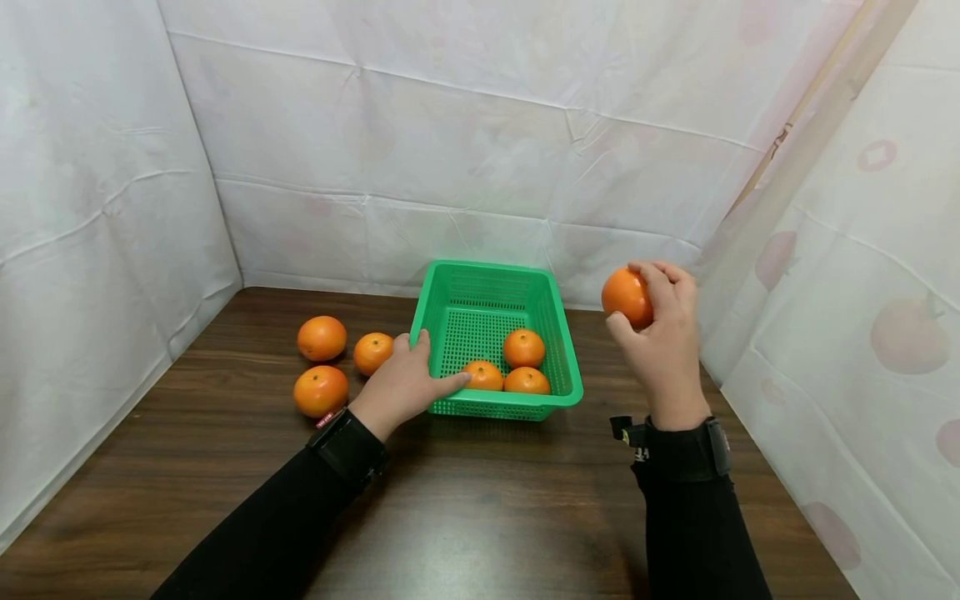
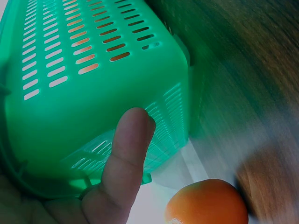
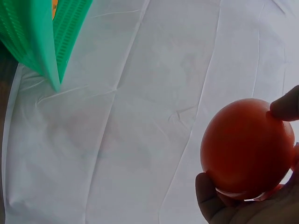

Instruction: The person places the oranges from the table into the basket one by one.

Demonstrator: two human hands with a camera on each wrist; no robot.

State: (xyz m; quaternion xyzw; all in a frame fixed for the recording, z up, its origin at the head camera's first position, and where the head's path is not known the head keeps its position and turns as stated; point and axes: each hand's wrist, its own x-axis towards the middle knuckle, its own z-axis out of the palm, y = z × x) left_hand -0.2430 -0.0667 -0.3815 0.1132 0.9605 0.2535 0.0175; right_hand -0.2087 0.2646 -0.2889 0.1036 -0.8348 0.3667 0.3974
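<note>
My right hand [image 1: 662, 337] clamps an orange [image 1: 626, 297], raised right of the green basket [image 1: 487, 287]; my left hand [image 1: 401, 383] pinches its rim [image 1: 525, 401]. I'd best squeeze gently and hold the basket steady.

A rectangular, perforated green plastic basket [image 1: 474, 329] stands upright near the table's [image 1: 480, 517] far edge, the left hand [image 1: 403, 379] gripping its near left corner. Three glossy basket oranges [image 1: 524, 348] sit in its near right part. Three loose oranges [image 1: 321, 392] lie left of it, toward the table's far left corner. The right hand [image 1: 662, 333] holds a round, smooth-skinned orange [image 1: 627, 297] raised right of the basket.
</note>
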